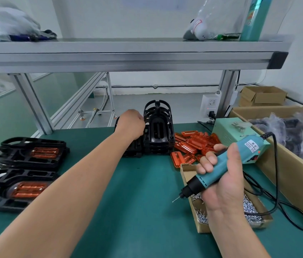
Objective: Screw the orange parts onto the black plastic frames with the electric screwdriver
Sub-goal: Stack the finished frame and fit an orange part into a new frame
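Note:
My left hand (131, 124) reaches to the back of the green table and curls its fingers round a black plastic frame in the upright stack of frames (158, 131). My right hand (219, 175) grips the teal electric screwdriver (221, 164), bit pointing down and left above the box of screws (251, 211). A heap of loose orange parts (191, 144) lies right of the frame stack. At the left, two piles of black frames with orange parts fitted (29, 154) (16, 189) lie flat.
The screwdriver's black cable (277, 183) loops across the table's right side. A pale green power supply (234, 131) stands behind the orange parts. A large cardboard box (286, 161) with bagged black pieces lines the right edge. An aluminium shelf (128, 56) runs overhead.

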Available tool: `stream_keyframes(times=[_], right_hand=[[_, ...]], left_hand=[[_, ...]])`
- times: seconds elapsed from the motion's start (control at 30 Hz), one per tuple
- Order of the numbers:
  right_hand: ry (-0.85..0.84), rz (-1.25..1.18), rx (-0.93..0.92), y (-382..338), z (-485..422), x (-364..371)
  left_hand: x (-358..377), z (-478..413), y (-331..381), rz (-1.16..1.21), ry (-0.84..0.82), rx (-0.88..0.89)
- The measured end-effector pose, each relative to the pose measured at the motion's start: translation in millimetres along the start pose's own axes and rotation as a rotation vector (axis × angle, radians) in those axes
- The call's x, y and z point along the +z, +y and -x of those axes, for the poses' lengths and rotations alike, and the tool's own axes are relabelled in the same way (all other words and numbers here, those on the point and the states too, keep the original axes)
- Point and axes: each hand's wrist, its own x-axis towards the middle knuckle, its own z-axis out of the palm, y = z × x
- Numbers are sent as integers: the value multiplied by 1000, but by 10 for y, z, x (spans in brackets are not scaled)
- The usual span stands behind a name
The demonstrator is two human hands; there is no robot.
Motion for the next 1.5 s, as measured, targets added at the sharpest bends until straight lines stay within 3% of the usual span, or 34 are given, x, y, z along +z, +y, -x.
stream_keyframes(times=[0.47, 0.73, 1.0, 1.1, 1.23, 1.5], right_hand=[[-3, 4, -10, -14, -21, -22], [-5, 6, -5, -6, -27, -16], [11, -1, -15, -17, -33, -32], [9, 1, -25, -20, -42, -37], [8, -20, -24, -22, -46, -51], [-30, -23, -22, -14, -24, -51]], left_hand=[[100, -88, -57, 116, 21, 11], [125, -95, 25, -32, -22, 56], [161, -38, 66, -84, 98, 109], [114, 63, 33, 94, 78, 61], [70, 411, -149, 511, -78, -91], [146, 1848, -635, 1018, -368, -353]])
